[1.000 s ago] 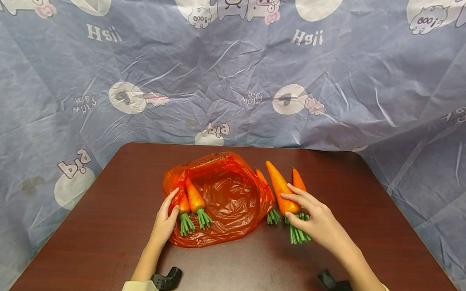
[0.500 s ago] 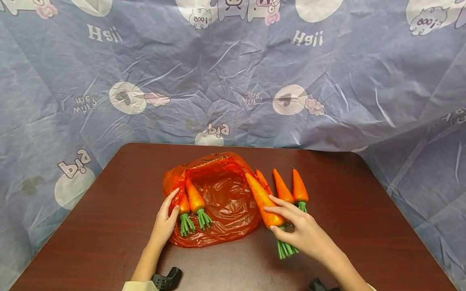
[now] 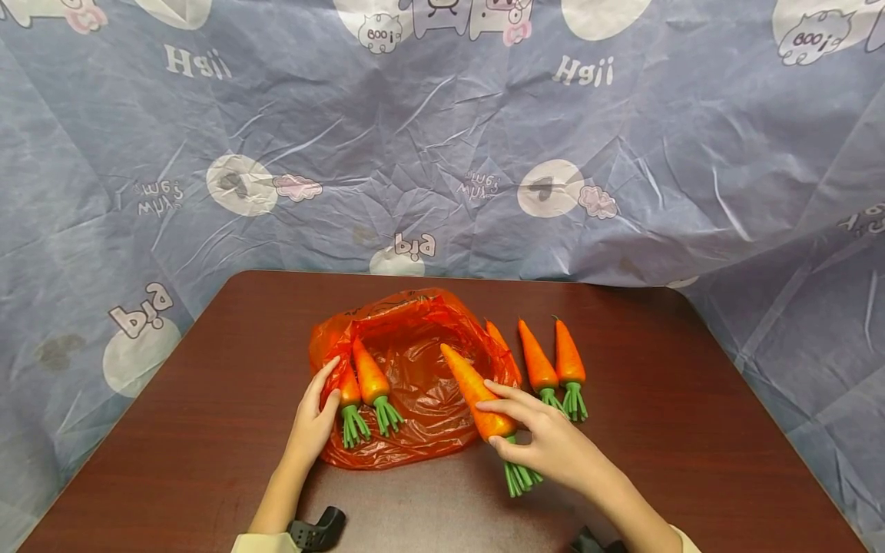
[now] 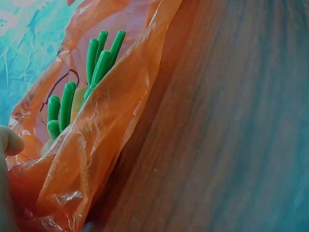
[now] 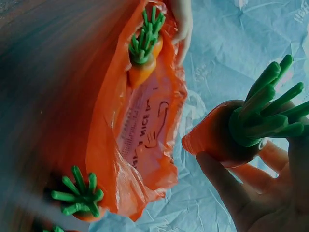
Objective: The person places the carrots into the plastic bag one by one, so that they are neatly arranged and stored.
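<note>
An orange-red plastic bag [image 3: 432, 426] lies on the table with its mouth wide. My left hand [image 3: 313, 422] holds the bag's left rim between thumb and fingers. Just inside that rim lie two carrots with green stem stubs, a front carrot [image 3: 371, 376] and a left carrot [image 3: 349, 390] partly covered by plastic. In my right hand [image 3: 549, 442] is a larger carrot [image 3: 472, 384], pinched near its stem end, over the bag's right front edge. Its tip points away over the mouth. The right wrist view shows its green stems [image 5: 263, 116] close up.
To the right of the bag two carrots lie side by side, one nearer [image 3: 536, 359] and one farther right [image 3: 570, 355]. Another carrot [image 3: 496, 336] is partly hidden behind the bag's right side. A patterned cloth [image 3: 442, 153] hangs behind the dark wooden table [image 3: 173, 461].
My right hand has carried the large carrot leftward from beside the other carrots to over the bag's right part. The left hand and the bag have stayed in place.
</note>
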The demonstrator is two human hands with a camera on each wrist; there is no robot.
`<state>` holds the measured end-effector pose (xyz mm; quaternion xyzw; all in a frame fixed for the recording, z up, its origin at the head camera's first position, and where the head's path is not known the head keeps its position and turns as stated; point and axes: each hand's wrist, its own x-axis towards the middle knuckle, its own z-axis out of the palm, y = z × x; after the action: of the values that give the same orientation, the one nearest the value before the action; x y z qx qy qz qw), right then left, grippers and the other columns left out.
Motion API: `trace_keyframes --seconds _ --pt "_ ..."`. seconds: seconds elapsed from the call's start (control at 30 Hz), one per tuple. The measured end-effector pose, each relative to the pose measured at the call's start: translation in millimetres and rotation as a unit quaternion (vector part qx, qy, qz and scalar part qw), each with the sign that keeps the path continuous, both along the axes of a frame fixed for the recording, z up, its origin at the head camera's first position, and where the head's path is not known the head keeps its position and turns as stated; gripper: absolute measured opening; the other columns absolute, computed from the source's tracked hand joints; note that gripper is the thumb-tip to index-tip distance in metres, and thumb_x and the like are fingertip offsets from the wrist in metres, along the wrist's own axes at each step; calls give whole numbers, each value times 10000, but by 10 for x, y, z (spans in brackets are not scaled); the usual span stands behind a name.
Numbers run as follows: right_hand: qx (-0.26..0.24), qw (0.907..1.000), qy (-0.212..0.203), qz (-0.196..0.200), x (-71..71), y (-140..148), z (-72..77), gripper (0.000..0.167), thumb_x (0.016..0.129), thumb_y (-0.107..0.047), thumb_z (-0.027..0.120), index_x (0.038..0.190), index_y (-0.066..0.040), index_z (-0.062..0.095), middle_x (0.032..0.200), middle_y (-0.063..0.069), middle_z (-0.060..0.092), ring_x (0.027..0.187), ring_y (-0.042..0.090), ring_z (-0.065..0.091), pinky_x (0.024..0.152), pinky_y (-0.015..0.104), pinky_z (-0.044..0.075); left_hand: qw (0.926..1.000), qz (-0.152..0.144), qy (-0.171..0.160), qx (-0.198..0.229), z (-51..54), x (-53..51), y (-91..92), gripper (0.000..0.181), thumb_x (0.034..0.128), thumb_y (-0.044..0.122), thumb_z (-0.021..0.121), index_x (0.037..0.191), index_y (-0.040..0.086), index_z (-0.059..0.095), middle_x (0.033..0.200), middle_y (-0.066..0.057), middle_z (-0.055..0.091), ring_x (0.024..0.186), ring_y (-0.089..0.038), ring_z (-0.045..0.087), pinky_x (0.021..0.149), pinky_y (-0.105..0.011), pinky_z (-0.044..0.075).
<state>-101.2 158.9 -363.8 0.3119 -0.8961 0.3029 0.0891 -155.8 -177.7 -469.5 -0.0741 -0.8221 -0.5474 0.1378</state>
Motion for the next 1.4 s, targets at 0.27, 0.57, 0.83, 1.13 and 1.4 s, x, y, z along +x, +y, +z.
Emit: trace_keyframes --seconds 0.27,0.57,0.83,1.13,1.4 --pt "-46 9979 -555 316 -118 -124 -70 362 790 -141 646 1149 -183 621 1332 68 499 828 75 572 610 170 487 10000 67 -6 -63 13 11 8 486 919 49 446 1379 186 374 1429 -109 358 1314 -234 297 1065 -505 234" --pt "270 9952 -783 523 -268 -293 -138 352 808 -167 633 1159 -172 617 1343 81 486 488 -59 282 574 222 402 10000 34 39 -19 -5 0 2 485 920 45 442 1380 184 375 1431 -120 352 1313 -259 296 1069 -520 230" --pt "440 9924 -1005 557 -388 -444 -174 352 810 -173 615 1162 -167 620 1367 75 462 539 -8 389 532 149 377 10000 31 17 -24 14 10 9 479 922 56 447 1380 175 372 1430 -119 351 1311 -244 301 1064 -512 239" --pt "737 9902 -1055 533 -556 -635 -253 351 817 -210 607 1167 -179 619 1380 62 448 1061 213 571 721 254 443 10000 16 58 -26 20 -1 8 478 925 69 451 1382 181 369 1426 -120 355 1303 -243 314 1052 -513 254" --pt "873 9851 -1352 612 -686 -806 -358 359 846 -206 579 1202 -170 591 1412 68 404 1140 236 527 793 310 449 10000 -9 88 -10 24 7 12 481 916 55 454 1379 158 373 1424 -141 350 1310 -273 297 1057 -542 239"
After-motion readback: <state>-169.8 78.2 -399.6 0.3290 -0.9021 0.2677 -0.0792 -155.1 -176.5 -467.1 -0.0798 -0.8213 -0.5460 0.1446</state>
